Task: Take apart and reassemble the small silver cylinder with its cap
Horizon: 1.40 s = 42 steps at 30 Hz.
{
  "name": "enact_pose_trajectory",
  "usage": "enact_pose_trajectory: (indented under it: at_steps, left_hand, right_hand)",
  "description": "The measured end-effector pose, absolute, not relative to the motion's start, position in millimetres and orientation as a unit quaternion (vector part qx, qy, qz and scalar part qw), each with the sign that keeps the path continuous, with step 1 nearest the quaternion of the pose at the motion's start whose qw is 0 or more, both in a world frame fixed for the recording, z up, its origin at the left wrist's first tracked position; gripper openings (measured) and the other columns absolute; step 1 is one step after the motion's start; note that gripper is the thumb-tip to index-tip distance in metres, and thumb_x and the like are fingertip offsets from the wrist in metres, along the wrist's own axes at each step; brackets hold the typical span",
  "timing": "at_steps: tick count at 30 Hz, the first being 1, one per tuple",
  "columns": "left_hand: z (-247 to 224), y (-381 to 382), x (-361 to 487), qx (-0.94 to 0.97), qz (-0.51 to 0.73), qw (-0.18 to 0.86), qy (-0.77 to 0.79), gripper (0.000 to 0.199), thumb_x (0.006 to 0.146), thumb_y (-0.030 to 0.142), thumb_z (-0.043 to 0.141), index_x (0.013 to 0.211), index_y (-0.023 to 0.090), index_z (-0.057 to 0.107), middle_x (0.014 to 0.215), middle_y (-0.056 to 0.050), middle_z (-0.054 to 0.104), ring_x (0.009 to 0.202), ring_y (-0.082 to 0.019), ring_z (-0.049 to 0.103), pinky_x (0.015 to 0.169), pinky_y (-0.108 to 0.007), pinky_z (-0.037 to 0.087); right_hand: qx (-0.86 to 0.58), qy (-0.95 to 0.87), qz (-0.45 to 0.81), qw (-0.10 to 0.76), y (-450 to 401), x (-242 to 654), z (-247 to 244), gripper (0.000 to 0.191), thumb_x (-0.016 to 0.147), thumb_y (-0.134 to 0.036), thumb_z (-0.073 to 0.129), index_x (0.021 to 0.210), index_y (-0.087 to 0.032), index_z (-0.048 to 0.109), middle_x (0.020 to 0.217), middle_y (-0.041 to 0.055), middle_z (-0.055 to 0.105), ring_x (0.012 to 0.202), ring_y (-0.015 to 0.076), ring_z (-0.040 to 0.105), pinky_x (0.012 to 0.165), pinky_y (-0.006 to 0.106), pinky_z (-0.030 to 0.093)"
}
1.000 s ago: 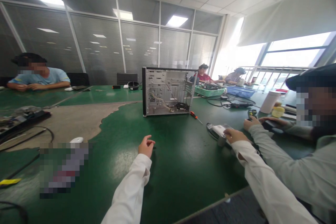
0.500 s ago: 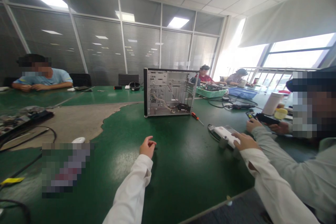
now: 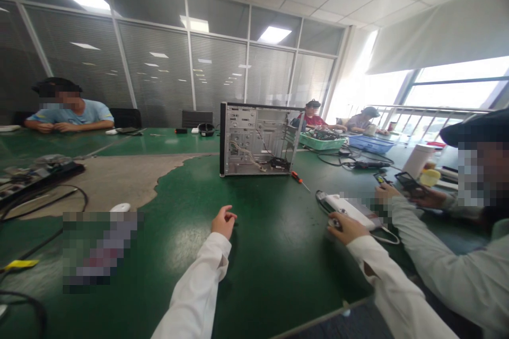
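Note:
Over the green table, my left hand (image 3: 224, 221) is loosely curled, with a gap between thumb and fingers and nothing in it. My right hand (image 3: 347, 229) has its fingers round a small grey, round object (image 3: 336, 221), partly hidden by them. Just beyond that hand lies a white device (image 3: 350, 211) with a cable. An open computer case (image 3: 258, 140) stands upright past both hands, its metal inside and loose wires showing. At its lower right corner is a screwdriver with an orange and black handle (image 3: 296, 177).
At the right, a person's hand (image 3: 385, 192) holds a small device close to my right arm. Green (image 3: 323, 142) and blue (image 3: 369, 144) baskets stand behind. A power strip (image 3: 40, 183), cables and a white mouse (image 3: 120, 207) are on the left. Other people sit farther off.
My right hand has moved left off the white device, and its fingers have closed round the small grey object. My left hand has stayed put. The neighbour's hands have moved slightly apart.

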State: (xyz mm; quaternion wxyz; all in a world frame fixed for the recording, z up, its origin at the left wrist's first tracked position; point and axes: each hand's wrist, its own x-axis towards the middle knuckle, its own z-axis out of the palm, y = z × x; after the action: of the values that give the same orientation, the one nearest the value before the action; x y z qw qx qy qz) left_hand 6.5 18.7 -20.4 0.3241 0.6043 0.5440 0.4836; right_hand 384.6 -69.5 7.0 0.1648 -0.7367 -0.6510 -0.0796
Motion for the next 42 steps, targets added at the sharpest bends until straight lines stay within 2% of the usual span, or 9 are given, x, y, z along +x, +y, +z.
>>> enact_pose_trajectory:
  at_steps: [3,8,12,14,20,25,31,36,42]
  left_hand:
    - [-21,18,7,0.601,0.486,0.328,0.542,0.033,0.062,0.01,0.05,0.093,0.018,0.051,0.067,0.001,0.063,0.065,-0.012,0.059,0.07,-0.027,0.044]
    - [-20,16,7,0.595,0.493,0.334,0.54,0.034,0.062,0.009,0.05,0.095,0.017,0.049,0.068,-0.001,0.062,0.065,-0.012,0.058,0.068,-0.026,0.044]
    - [-18,15,6,0.585,0.508,0.315,0.548,0.032,0.062,0.012,0.052,0.094,0.017,0.05,0.079,-0.004,0.061,0.079,-0.015,0.057,0.072,-0.028,0.043]
    - [-17,15,6,0.591,0.511,0.305,0.544,0.033,0.061,0.012,0.053,0.094,0.016,0.05,0.089,-0.006,0.059,0.085,-0.016,0.055,0.073,-0.028,0.043]
    - [-19,18,9,0.631,0.477,0.278,0.544,0.038,0.057,0.015,0.061,0.094,0.018,0.052,0.098,-0.006,0.055,0.093,-0.02,0.05,0.078,-0.033,0.039]
    - [-20,20,11,0.638,0.471,0.26,0.551,0.034,0.059,0.019,0.061,0.092,0.019,0.053,0.093,-0.006,0.056,0.089,-0.019,0.051,0.08,-0.032,0.037]
    - [-18,20,11,0.639,0.482,0.248,0.546,0.027,0.06,0.019,0.06,0.087,0.019,0.056,0.087,-0.004,0.059,0.082,-0.017,0.053,0.078,-0.031,0.038]
    - [-19,19,10,0.616,0.498,0.322,0.519,0.027,0.061,0.02,0.06,0.087,0.016,0.058,0.085,-0.005,0.062,0.079,-0.017,0.056,0.076,-0.03,0.041]
    - [-15,13,11,0.565,0.527,0.43,0.467,0.028,0.06,0.024,0.061,0.085,0.012,0.06,0.083,-0.008,0.065,0.078,-0.019,0.058,0.075,-0.03,0.044]
  right_hand:
    - [-0.671,-0.714,-0.029,0.196,-50,316,15,0.033,0.068,-0.03,0.047,0.1,-0.021,0.047,0.092,0.006,0.056,0.082,0.02,0.053,0.071,0.03,0.038]
    - [-0.524,-0.797,0.082,0.291,-2,207,15,0.054,0.065,-0.028,0.052,0.116,-0.02,0.033,0.089,0.0039,0.054,0.076,0.0161,0.052,0.071,0.03,0.04]
    - [-0.472,-0.787,0.159,0.364,20,159,-6,0.087,0.058,-0.027,0.06,0.127,-0.021,0.008,0.096,0.0041,0.05,0.064,0.0122,0.048,0.067,0.031,0.043]
    - [-0.451,-0.798,0.159,0.368,23,153,-19,0.092,0.055,-0.027,0.062,0.128,-0.021,0.007,0.101,0.0057,0.048,0.066,0.0129,0.047,0.07,0.033,0.042]
    - [-0.446,-0.803,0.159,0.361,20,156,-24,0.083,0.057,-0.018,0.057,0.127,-0.022,0.012,0.102,0.0045,0.048,0.069,0.0132,0.048,0.074,0.033,0.042]
    - [-0.425,-0.826,0.141,0.343,17,151,-14,0.071,0.057,-0.014,0.053,0.122,-0.023,0.025,0.104,0.0048,0.048,0.072,0.0145,0.048,0.074,0.033,0.04]
    - [-0.436,-0.822,0.139,0.34,16,148,-11,0.067,0.058,-0.018,0.056,0.118,-0.026,0.028,0.1,0.0029,0.05,0.071,0.0136,0.049,0.073,0.032,0.04]
    - [-0.44,-0.813,0.159,0.348,15,147,-6,0.073,0.053,-0.029,0.063,0.117,-0.027,0.028,0.092,0.0014,0.053,0.073,0.0152,0.051,0.069,0.031,0.041]
    - [-0.367,-0.782,0.325,0.384,16,155,-10,0.074,0.053,-0.031,0.067,0.113,-0.025,0.024,0.08,-0.0012,0.054,0.071,0.0137,0.054,0.066,0.029,0.043]
